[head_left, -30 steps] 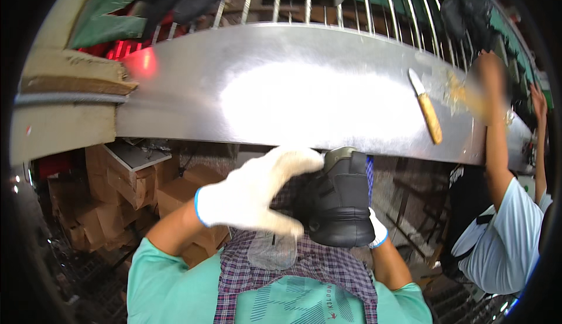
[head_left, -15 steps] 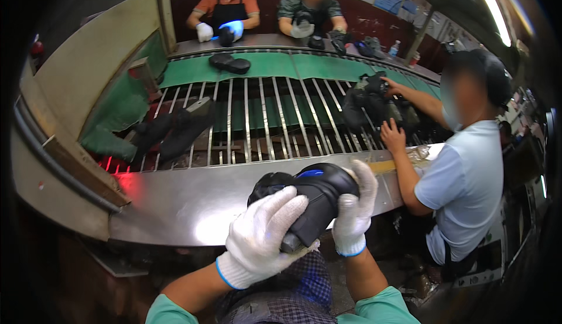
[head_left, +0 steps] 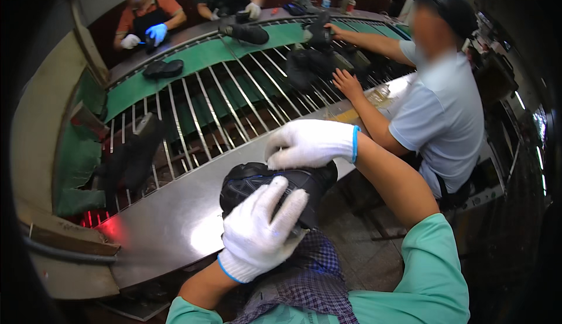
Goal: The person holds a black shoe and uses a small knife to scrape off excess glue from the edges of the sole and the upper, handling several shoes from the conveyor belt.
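At centre frame, both gloved hands clamp a black shoe (head_left: 275,186) over the steel table (head_left: 175,218): left hand (head_left: 257,230) fingers closed beneath, right hand (head_left: 310,144) fingers closed on top, steadying it upside-down, sole exposed.

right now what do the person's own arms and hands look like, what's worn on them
Both hands wear white knit cotton gloves with a thin blue band at the cuff: the left hand and the right hand. The forearms are bare from the cuffs up. Short teal-green sleeves cover the upper arms. No watch or jewellery shows.
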{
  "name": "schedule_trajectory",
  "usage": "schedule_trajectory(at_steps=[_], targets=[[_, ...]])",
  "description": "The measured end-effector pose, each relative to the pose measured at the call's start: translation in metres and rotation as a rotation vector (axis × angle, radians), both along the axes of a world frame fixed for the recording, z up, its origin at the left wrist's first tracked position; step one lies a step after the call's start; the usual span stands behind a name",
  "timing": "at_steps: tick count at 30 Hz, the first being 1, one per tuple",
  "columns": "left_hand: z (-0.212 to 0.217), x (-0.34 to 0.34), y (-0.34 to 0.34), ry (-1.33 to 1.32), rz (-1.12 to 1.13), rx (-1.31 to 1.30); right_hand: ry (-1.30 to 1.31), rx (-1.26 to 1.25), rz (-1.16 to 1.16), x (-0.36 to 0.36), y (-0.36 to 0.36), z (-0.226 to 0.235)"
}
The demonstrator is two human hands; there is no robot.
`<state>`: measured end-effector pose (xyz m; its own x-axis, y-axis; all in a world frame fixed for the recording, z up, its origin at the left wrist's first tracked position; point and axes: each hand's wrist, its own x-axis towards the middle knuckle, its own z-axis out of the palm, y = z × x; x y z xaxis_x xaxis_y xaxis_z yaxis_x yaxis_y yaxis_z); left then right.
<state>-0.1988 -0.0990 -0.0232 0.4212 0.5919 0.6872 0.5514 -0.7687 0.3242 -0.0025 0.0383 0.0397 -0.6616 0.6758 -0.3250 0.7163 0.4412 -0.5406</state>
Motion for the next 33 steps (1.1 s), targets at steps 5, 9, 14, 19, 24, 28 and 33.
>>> schedule_trajectory(at_steps=[5,9,14,19,24,28,33], targets=[[0.013,-0.088,0.012,-0.233,0.219,-0.014,0.548,0.074,-0.303,0.003,0.037,-0.085],[-0.021,-0.187,-0.012,-0.724,0.415,-0.5,-0.358,0.533,-0.534,0.044,-0.031,-0.139],[-0.073,-0.233,-0.087,-0.696,0.847,-0.904,-0.607,0.632,-0.47,0.088,-0.042,-0.198],[-0.117,-0.161,-0.108,-0.079,0.855,-0.824,0.428,-0.304,-0.791,0.002,-0.043,-0.118],[-0.082,-0.17,-0.08,0.125,0.733,-0.198,0.43,-1.169,-0.417,-0.098,-0.089,-0.061],[-0.057,-0.183,-0.031,0.284,0.528,-0.558,0.349,-1.36,-0.446,-0.141,-0.084,-0.077],[-0.065,-0.193,-0.009,0.418,0.51,-0.659,0.465,-1.58,-0.48,-0.183,-0.095,-0.081]])
